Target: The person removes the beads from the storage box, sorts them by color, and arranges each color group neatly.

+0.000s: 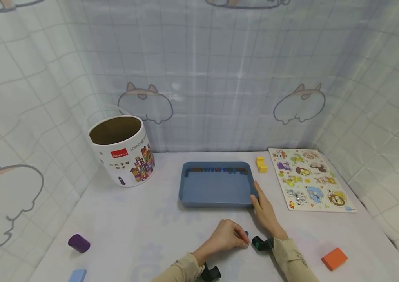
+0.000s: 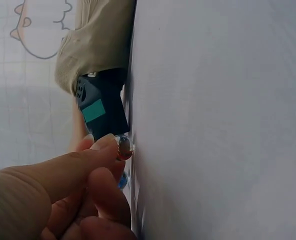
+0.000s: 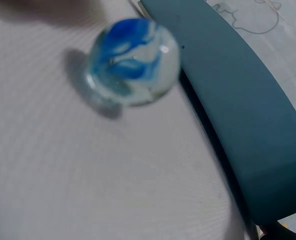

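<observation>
My left hand (image 1: 225, 237) pinches a clear glass marble (image 2: 124, 147) with orange-red colour inside, between thumb and forefinger, low over the white table. Just past those fingers lies a blue-and-white swirled marble (image 3: 134, 62), which shows as a small blue dot in the head view. At the front right corner of the blue-grey tray (image 1: 217, 204) is my right hand (image 1: 266, 213), its fingers fairly straight along the side wall and its thumb at the corner. Several small coloured marbles (image 1: 217, 170) line the tray's back wall, with a few at its ends.
A white printed bucket (image 1: 127, 160) stands at the back left. A yellow block (image 1: 261, 165) and an animal puzzle board (image 1: 312, 180) lie right of the tray. Nearer the front are a purple cylinder (image 1: 79, 243), a light-blue block (image 1: 77, 275) and an orange block (image 1: 334, 259).
</observation>
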